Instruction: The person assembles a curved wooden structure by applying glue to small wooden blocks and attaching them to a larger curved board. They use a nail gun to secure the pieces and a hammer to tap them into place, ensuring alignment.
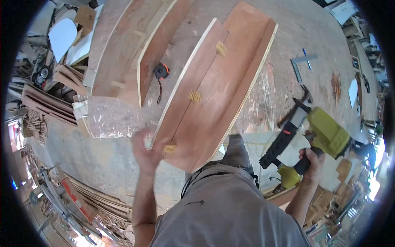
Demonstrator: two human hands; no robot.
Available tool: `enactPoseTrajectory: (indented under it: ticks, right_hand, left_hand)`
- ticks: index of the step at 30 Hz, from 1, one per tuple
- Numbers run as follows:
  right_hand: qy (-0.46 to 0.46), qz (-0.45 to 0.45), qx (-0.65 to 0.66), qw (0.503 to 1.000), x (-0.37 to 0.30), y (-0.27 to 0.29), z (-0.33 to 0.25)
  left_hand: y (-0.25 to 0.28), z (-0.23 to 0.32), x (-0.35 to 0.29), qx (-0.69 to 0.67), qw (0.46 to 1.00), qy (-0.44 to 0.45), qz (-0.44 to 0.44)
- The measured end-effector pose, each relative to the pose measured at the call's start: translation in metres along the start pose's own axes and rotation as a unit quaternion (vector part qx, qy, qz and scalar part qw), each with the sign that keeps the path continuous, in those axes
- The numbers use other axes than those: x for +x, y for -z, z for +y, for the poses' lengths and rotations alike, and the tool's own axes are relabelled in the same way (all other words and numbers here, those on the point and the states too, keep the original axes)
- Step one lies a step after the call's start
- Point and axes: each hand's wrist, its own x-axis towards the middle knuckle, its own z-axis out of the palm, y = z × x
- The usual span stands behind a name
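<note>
A long plywood channel (214, 94) with raised sides lies slantwise on the worktable, its near end jutting over the edge toward me. Small pale wood blocks (194, 96) sit along a seam inside it. By its near left corner is my left hand (147, 153), blurred, thumb and fingers apart; whether it touches the wood I cannot tell. My right hand (312, 164) is wrapped round the black grip of a green and black nail gun (329, 129), held up at the right with its long black magazine slanting down to the left.
Another plywood channel (119, 61) lies to the left, with a tape measure (161, 71) between the two. A metal square (296, 70), a blue pen (307, 58) and a claw hammer (305, 94) are at the right. Stacked wood strips (49, 103) stand beyond the table's left side.
</note>
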Motion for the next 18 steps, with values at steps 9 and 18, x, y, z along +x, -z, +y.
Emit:
enactPoseTrajectory:
  ticks: [9,18]
  right_hand:
    - [0.004,-0.075,0.008,0.997,-0.107,-0.021,-0.002]
    - [0.017,-0.082,0.054,0.995,-0.146,0.023,0.014]
  left_hand:
    - [0.005,-0.059,-0.060,-0.128,0.924,0.161,-0.322]
    - [-0.051,0.067,-0.147,-0.146,0.899,0.205,-0.359]
